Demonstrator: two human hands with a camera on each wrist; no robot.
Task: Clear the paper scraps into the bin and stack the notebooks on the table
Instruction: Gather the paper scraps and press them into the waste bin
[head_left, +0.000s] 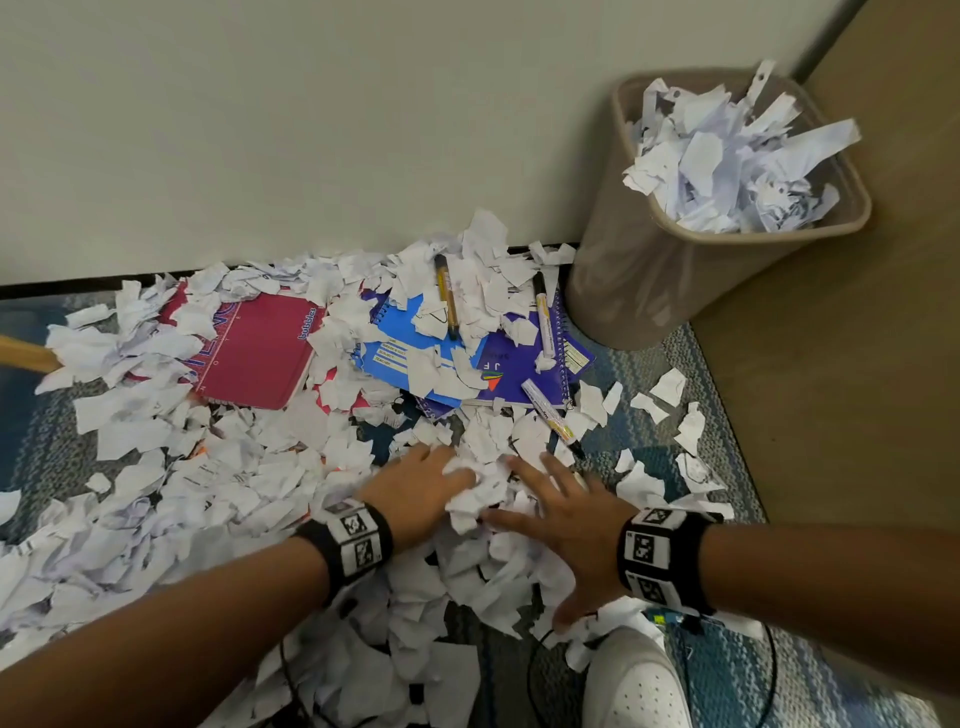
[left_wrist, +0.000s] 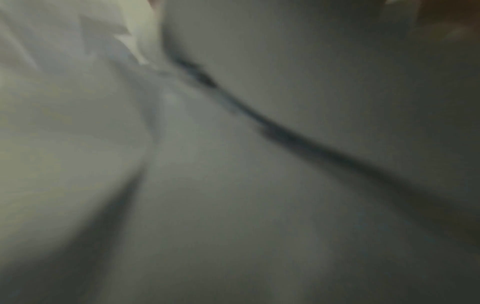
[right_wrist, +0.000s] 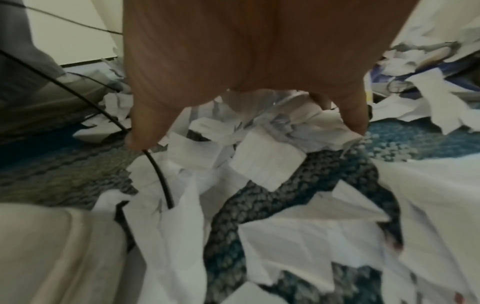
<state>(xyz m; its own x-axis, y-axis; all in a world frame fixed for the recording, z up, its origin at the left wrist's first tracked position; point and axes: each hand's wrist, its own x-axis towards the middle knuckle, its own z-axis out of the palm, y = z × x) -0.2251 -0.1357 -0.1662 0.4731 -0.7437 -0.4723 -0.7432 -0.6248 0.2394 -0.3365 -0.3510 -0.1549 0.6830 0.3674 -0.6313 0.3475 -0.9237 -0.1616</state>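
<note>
Torn white paper scraps cover the blue-grey carpet. A red notebook, a blue notebook and a purple notebook lie half buried near the wall. The tan bin stands at the right, heaped with scraps. My left hand and right hand press from both sides on a clump of scraps. The left fingers are hidden under the paper. The right fingers spread over crumpled scraps. The left wrist view is a blur of pale paper.
Several markers lie on and beside the notebooks. A white shoe and black cables sit near my right wrist. A wooden piece juts in at the left. A brown panel stands right of the bin.
</note>
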